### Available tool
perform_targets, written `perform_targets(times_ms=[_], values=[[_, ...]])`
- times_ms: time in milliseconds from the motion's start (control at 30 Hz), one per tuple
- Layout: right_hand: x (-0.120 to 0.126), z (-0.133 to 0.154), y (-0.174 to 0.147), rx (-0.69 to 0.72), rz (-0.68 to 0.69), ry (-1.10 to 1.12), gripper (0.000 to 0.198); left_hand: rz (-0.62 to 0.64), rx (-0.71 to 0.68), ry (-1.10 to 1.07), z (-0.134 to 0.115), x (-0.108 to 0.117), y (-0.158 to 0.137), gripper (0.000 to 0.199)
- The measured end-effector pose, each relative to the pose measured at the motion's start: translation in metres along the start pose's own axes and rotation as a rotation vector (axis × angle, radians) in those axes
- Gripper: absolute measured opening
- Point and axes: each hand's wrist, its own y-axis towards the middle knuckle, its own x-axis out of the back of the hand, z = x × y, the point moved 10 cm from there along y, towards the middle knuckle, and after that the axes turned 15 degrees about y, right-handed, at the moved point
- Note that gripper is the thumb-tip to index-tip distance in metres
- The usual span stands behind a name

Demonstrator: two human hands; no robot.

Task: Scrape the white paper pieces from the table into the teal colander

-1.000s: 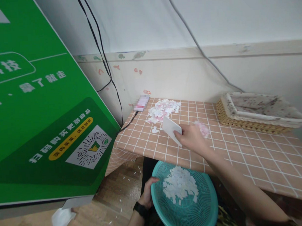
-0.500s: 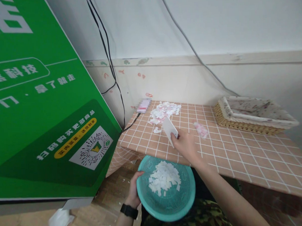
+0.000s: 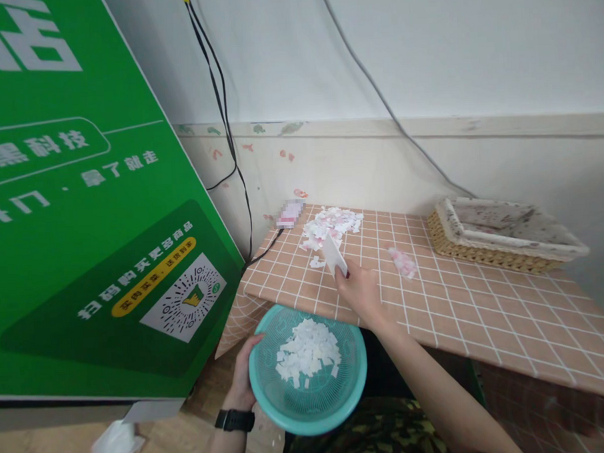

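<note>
My left hand (image 3: 244,370) grips the left rim of a teal plastic colander (image 3: 310,423), its thumb over the edge. Inside the colander lies a heap of torn white paper scraps (image 3: 310,350). Above the table edge, my right hand (image 3: 357,287) pinches a flat white card (image 3: 334,255) between thumb and fingers, tilted upright. Just beyond the card, a pile of white and pinkish paper scraps (image 3: 334,222) is spread on the tablecloth. To the right of my right hand sits a small patch of pink scraps (image 3: 402,262).
A brown checked tablecloth (image 3: 466,313) covers the table against the wall. A lined wicker basket (image 3: 504,261) stands at the right. The big green sign panel (image 3: 83,263) fills the left, with black cables (image 3: 225,109) beside it. A blurred pinkish item (image 3: 290,214) lies at the back corner.
The colander and my left hand have shifted left and slightly up in view. My right hand, still holding the card, has moved slightly left. The camera view has shifted a little.
</note>
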Motion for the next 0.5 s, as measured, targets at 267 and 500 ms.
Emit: perform_targets(times_ms=[267,500], values=[[-0.015,-0.002,0.006,0.027,0.106,-0.003,0.026,0.047,0.028,0.024,-0.008,0.002,-0.009,0.023],[-0.017,-0.004,0.021,0.059,0.201,0.123,0.026,-0.018,-0.012,0.026,-0.019,0.006,-0.01,0.015]])
